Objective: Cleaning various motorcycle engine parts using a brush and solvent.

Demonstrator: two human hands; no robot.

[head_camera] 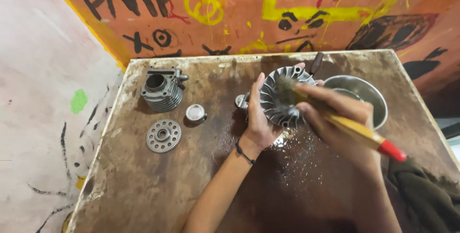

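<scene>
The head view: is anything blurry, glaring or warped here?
In the head view the right hand and brush are slightly motion-blurred; the finned fan wheel in the left hand stays sharp; wet specks glint on the table; its edges bow from the wide lens.

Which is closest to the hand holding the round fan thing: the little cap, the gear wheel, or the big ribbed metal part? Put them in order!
Measured from the left hand in the head view:
1. Small round cap, just to its left.
2. Toothed gear wheel, farther left, lower down.
3. Ribbed metal cylinder, far left, near the table's back edge.
</scene>
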